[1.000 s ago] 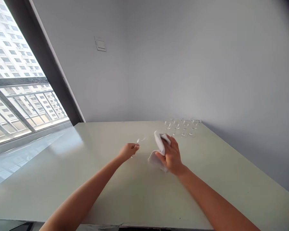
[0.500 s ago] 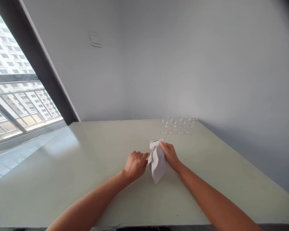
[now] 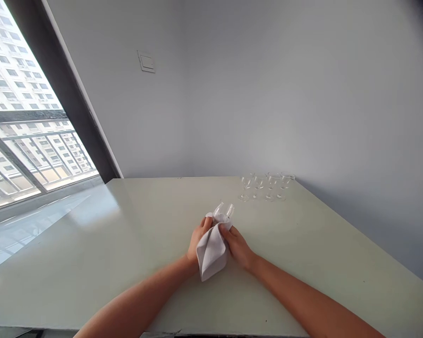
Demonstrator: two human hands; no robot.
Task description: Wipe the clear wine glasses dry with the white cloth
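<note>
A clear stemmed glass [image 3: 229,211] shows its bowl above a pale grey cloth [image 3: 212,256], just over the table in front of me. My left hand [image 3: 197,238] is closed at the glass's left side, its lower part tucked behind the cloth. Most of its grip and the glass's stem are hidden. From the right, my right hand [image 3: 238,245] pinches the cloth against the glass, thumb on top. A loose corner of the cloth hangs down toward me between the two hands.
Several clear stemmed glasses [image 3: 270,187] stand upright in a group near the table's far right corner. The pale table [image 3: 155,225] meets grey walls behind and on the right. A window [image 3: 28,131] with a railing outside is at the left.
Both hands and the cloth have shifted left and slightly nearer to me. The glass's bowl now shows above the cloth, which covered it before. The view has turned a little left.
</note>
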